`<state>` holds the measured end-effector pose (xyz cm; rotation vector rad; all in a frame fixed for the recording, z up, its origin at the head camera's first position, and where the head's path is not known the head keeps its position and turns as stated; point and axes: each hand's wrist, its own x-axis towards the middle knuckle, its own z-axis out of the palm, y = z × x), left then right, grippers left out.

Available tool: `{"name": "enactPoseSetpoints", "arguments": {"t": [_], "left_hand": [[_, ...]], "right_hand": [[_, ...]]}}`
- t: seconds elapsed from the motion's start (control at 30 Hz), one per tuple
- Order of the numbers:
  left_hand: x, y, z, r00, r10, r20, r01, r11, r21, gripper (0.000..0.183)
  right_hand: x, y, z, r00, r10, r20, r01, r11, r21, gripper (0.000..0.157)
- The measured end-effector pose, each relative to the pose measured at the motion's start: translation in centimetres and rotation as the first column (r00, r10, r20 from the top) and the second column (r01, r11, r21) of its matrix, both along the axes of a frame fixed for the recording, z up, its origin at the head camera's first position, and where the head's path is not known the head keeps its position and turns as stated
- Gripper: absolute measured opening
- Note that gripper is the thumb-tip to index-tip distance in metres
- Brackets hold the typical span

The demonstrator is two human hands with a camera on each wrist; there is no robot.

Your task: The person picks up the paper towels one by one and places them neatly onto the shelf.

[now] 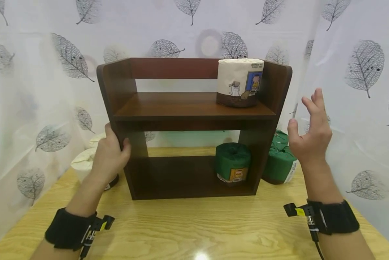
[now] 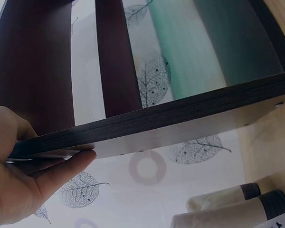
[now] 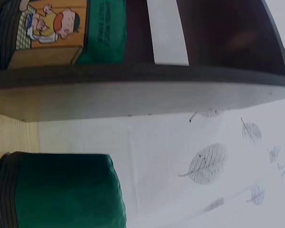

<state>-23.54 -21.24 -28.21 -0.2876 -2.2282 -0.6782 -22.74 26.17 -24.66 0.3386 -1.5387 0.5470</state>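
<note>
Glare spots the bright tabletop; both wrist views look dimmer.

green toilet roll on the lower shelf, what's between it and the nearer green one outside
In the head view, the bookshelf's right side panel stands between the inside green toilet roll and the nearer outside green toilet roll.

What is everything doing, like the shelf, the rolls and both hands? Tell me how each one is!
Shelf: standing upright on the table
White roll in the shelf: wrapped, upright
Green roll in the shelf: wrapped, upright
Green rolls outside: wrapped, on the table
White rolls outside: upright, partly hidden
Left hand: gripping the shelf
Right hand: raised, holding nothing
Wristbands: strapped on
</note>
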Motion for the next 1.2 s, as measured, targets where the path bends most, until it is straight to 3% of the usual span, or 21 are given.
{"name": "enactPoseSetpoints", "arguments": {"t": [0.17, 0.23, 0.3, 0.37, 0.43, 0.5, 0.57, 0.73, 1.0, 1.2], "left_hand": [[-0.2, -0.1, -0.1, 1.000, -0.009, 0.005, 0.009, 1.000, 0.003, 0.049], [-0.3, -0.1, -0.2, 1.000, -0.011, 0.003, 0.011, 1.000, 0.004, 0.049], [-0.3, 0.0, -0.3, 1.000, -0.013, 0.002, 0.013, 1.000, 0.003, 0.048], [-0.3, 0.1, -0.3, 1.000, -0.016, 0.001, 0.016, 1.000, 0.003, 0.048], [-0.3, 0.1, -0.3, 1.000, -0.018, 0.005, 0.018, 1.000, 0.002, 0.048], [-0.3, 0.2, -0.2, 1.000, -0.016, 0.007, 0.016, 1.000, 0.001, 0.048], [-0.3, 0.2, -0.2, 1.000, -0.012, 0.006, 0.012, 1.000, 0.002, 0.048], [-0.2, 0.1, -0.1, 1.000, -0.003, -0.001, 0.003, 1.000, 0.004, 0.048], [0.0, -0.1, -0.3, 1.000, -0.009, 0.025, 0.009, 1.000, 0.004, 0.048], [-0.1, -0.1, -0.1, 0.999, -0.005, 0.039, 0.005, 1.000, -0.001, 0.049]], "right_hand": [[-0.6, 1.3, -0.3, 0.998, 0.019, 0.061, -0.019, 1.000, -0.012, 0.048], [-1.1, 1.7, -0.7, 0.991, 0.023, 0.130, -0.020, 1.000, -0.023, 0.051], [-1.6, 2.2, -1.2, 0.968, 0.006, 0.250, 0.002, 1.000, -0.030, 0.055], [-2.1, 2.7, -1.8, 0.918, -0.030, 0.395, 0.033, 0.999, -0.001, 0.061], [-2.4, 3.2, -2.5, 0.848, -0.090, 0.522, 0.061, 0.996, 0.072, 0.065], [-2.8, 3.6, -3.1, 0.780, -0.141, 0.610, 0.071, 0.988, 0.138, 0.067], [-3.2, 3.9, -3.5, 0.727, -0.182, 0.662, 0.073, 0.979, 0.190, 0.069], [-4.2, 4.3, -4.4, 0.614, -0.271, 0.742, 0.104, 0.959, 0.265, 0.081], [-6.1, 4.6, -7.4, 0.509, -0.320, 0.799, 0.041, 0.936, 0.349, 0.088], [-6.8, 4.9, -9.9, 0.330, -0.449, 0.830, -0.028, 0.875, 0.484, 0.089]]}}
